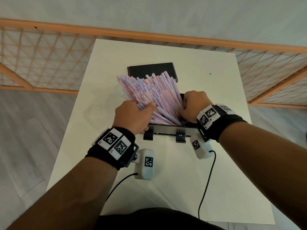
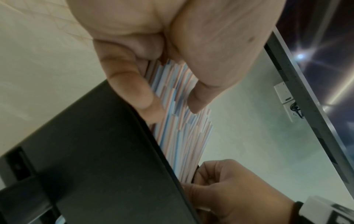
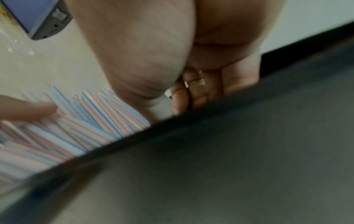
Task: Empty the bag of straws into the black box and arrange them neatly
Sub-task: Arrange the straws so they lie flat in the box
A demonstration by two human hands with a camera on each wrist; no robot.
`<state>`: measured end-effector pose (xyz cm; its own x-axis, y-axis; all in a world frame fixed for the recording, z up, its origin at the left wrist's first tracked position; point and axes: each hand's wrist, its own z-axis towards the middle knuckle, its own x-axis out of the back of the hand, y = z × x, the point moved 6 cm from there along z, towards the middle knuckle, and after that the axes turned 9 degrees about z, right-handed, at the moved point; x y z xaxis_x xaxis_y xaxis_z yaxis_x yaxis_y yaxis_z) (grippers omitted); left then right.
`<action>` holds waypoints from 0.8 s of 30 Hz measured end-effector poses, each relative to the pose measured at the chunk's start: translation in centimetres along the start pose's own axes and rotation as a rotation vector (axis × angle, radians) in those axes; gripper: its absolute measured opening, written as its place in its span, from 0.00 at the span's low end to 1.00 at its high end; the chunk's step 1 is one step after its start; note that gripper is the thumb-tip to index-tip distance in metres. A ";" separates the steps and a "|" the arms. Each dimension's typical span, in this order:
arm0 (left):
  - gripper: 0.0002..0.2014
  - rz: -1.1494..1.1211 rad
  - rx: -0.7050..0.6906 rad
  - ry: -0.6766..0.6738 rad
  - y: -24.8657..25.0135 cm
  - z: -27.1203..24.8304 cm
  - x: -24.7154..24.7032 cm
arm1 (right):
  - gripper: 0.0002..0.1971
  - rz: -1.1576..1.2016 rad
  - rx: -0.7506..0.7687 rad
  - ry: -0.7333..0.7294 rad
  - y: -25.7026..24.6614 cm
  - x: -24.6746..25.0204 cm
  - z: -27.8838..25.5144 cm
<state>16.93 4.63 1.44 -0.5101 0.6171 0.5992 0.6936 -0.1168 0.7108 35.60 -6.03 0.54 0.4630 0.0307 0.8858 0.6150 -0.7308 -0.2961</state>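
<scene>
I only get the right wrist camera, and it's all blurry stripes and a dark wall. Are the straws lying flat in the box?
Observer: No. In the head view the straws stand slanted in the black box, fanned out, with their tops leaning away from the person.
Operator: What's the other hand doing?
Observer: The left hand grips the left side of the bundle. The left wrist view shows its thumb and fingers curled round the straws.
Operator: Is anything else on the table?
Observer: Yes, a flat black rectangle lies on the table behind the straws. I cannot tell whether it is a lid.
</scene>
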 end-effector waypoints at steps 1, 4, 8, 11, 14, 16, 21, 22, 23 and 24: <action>0.18 0.000 -0.006 -0.002 0.0 0.0 0.0 | 0.17 -0.007 -0.025 -0.003 0.3 -0.1 0.1; 0.18 0.003 -0.011 -0.004 0.1 -0.1 -0.1 | 0.10 -0.026 -0.021 0.002 0.1 -0.1 0.3; 0.18 -0.006 0.010 -0.005 -0.1 0.0 -0.2 | 0.15 0.014 0.036 0.086 -1.4 1.3 0.2; 0.18 -0.003 0.002 -0.011 -0.1 0.1 -0.3 | 0.11 0.055 0.073 0.091 -1.5 1.4 0.1; 0.17 -0.005 0.005 -0.019 -0.2 0.1 -0.2 | 0.14 0.197 0.067 0.141 -0.4 1.2 -0.3; 0.18 0.006 -0.001 -0.013 -0.3 0.2 -0.1 | 0.17 0.175 0.063 0.166 -0.1 1.2 -0.7; 0.18 0.000 -0.010 -0.020 0.0 0.1 -0.2 | 0.32 0.196 0.165 -0.124 -1.1 -1.2 -2.1; 0.18 -0.003 -0.006 -0.014 0.0 0.1 -0.2 | 0.32 0.229 0.191 -0.165 -1.3 -1.7 -2.4; 0.19 -0.012 0.002 -0.009 0.0 0.1 -0.2 | 0.30 0.251 0.210 -0.188 -1.4 -2.1 -2.6; 0.19 -0.030 0.013 -0.006 -0.1 0.1 -0.2 | 0.29 0.260 0.220 -0.193 -1.4 -2.4 -2.7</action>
<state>16.99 4.63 1.17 -0.5274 0.6249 0.5756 0.6850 -0.0881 0.7232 31.89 -6.90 -0.15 0.7201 0.0061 0.6938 0.5736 -0.5678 -0.5904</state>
